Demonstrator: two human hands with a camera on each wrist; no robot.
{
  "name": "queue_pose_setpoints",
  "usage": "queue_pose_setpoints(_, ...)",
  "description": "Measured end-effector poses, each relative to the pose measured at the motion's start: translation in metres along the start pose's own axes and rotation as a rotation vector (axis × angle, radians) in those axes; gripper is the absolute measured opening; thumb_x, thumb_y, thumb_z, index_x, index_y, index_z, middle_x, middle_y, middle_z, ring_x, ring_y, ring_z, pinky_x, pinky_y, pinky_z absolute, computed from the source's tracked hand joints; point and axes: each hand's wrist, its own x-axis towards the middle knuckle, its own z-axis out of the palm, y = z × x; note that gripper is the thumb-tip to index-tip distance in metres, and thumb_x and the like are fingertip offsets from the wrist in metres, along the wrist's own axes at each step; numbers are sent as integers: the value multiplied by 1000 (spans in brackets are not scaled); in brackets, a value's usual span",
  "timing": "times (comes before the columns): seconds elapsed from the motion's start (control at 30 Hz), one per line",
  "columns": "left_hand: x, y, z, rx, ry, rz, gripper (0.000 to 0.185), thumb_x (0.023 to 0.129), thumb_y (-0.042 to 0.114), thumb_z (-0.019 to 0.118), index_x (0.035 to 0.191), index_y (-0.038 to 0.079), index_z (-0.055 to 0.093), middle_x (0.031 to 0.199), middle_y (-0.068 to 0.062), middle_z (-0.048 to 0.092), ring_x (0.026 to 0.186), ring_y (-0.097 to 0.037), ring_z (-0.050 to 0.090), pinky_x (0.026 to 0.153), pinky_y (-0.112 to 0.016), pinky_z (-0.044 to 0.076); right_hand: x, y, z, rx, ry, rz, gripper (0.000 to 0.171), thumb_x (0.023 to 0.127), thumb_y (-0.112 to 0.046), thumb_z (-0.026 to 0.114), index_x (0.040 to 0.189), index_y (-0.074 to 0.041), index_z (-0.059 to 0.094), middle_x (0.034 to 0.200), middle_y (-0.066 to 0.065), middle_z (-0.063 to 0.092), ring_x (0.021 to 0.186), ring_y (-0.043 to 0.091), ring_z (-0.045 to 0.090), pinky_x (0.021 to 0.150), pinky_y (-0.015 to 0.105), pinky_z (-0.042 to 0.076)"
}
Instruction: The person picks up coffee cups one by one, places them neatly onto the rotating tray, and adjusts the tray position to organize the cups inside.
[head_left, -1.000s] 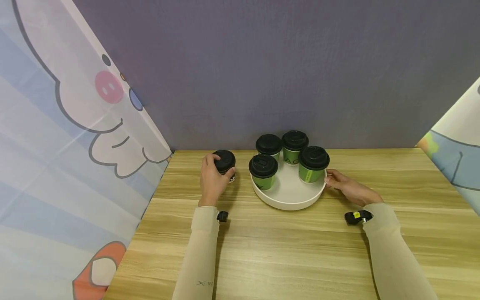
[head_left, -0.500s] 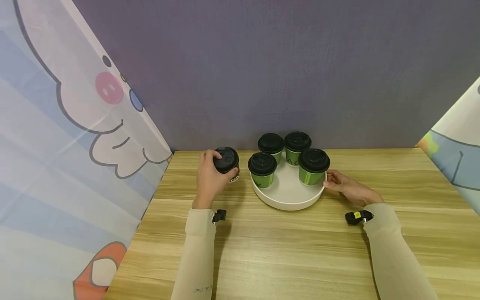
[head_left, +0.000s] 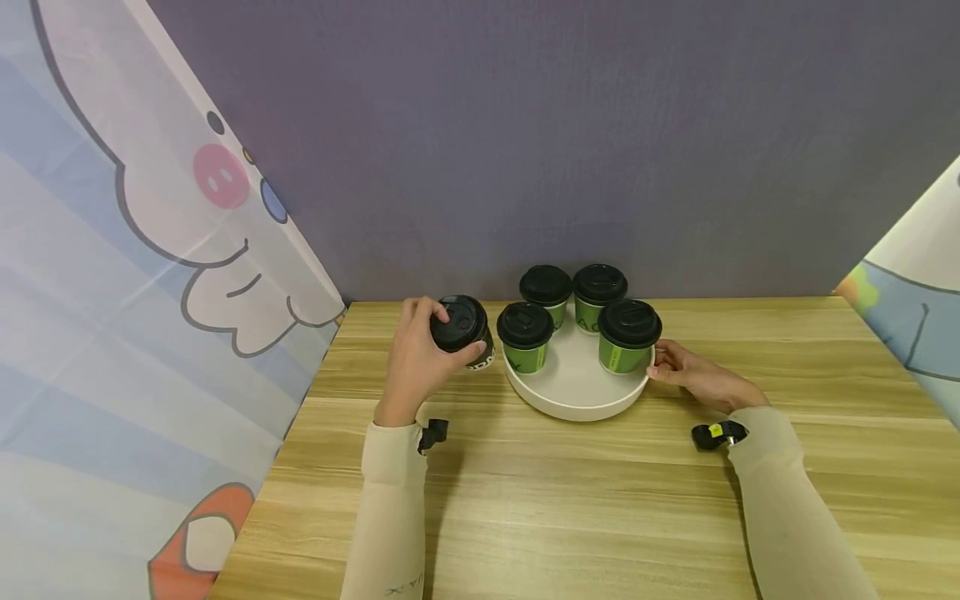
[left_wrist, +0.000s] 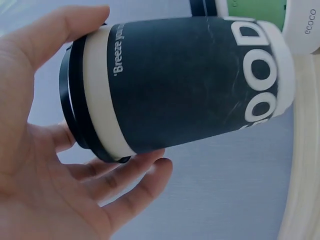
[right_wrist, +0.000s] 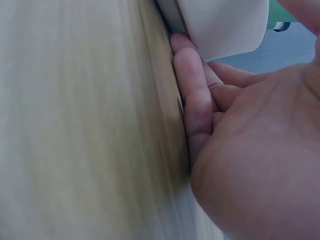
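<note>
A wooden table (head_left: 570, 500) carries a white round tray (head_left: 576, 398) with four green lidded cups. Left of the tray, a dark lidded paper cup (head_left: 462, 330) is held aloft, tilted, by the left hand (head_left: 417, 363), its grip curled around the lid end. The cup is judged light and crushable, best held at the stiff rim. The tray's right rim is touched by the right hand (head_left: 693, 377), fingers relaxed.

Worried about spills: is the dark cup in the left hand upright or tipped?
Tipped: the dark cup leans in the left hand, lid facing the head camera.

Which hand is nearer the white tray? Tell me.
Right. The right hand rests against the white tray at its right rim; the left hand holds a dark cup just left of it.
</note>
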Motion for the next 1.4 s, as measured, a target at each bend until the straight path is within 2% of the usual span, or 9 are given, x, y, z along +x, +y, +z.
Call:
queue_pose_setpoints(0.27,-2,7,-4,38,-42,37,63,70,51,92,101,16,50,113,-3,49,103,-28,57,90,-48,52,1,1,0,-1,-7,-14,76,106,-20,58,157,8,11,139,31,43,111,5,52,91,14,46)
queue_pose_setpoints(0.53,-7,15,-7,38,-104,116,65,68,56,91,100,17,51,111,-3,55,99,-25,56,88,-42,51,2,4,0,-17,-6,-3,77,105,-22,60,158,7,12,140,29,42,112,8,51,90,14,46)
queue_pose_setpoints(0.73,-9,22,-7,47,-150,170,65,68,58,91,98,18,49,108,1,55,93,-22,55,82,-37,49,2,3,1,-23,-6,2,76,104,-22,61,156,7,14,137,27,43,112,11,50,90,16,47)
queue_pose_setpoints(0.9,-10,27,-3,32,-183,207,64,69,59,90,98,18,49,104,2,53,89,-21,55,79,-35,50,2,3,1,-40,1,20,74,103,-23,62,155,5,17,133,23,45,111,15,50,89,17,46)
queue_pose_setpoints(1.03,-10,30,1,29,-202,233,65,68,60,89,98,18,49,104,2,53,91,-21,55,82,-37,50,3,2,1,-53,3,23,73,103,-24,63,153,6,19,129,21,46,110,18,48,88,18,45)
queue_pose_setpoints(1.4,-13,42,18,32,-218,281,66,69,60,89,101,20,49,107,4,51,94,-18,55,84,-38,52,4,2,1,-57,3,40,72,102,-25,64,153,4,21,129,20,45,110,18,48,88,18,45)
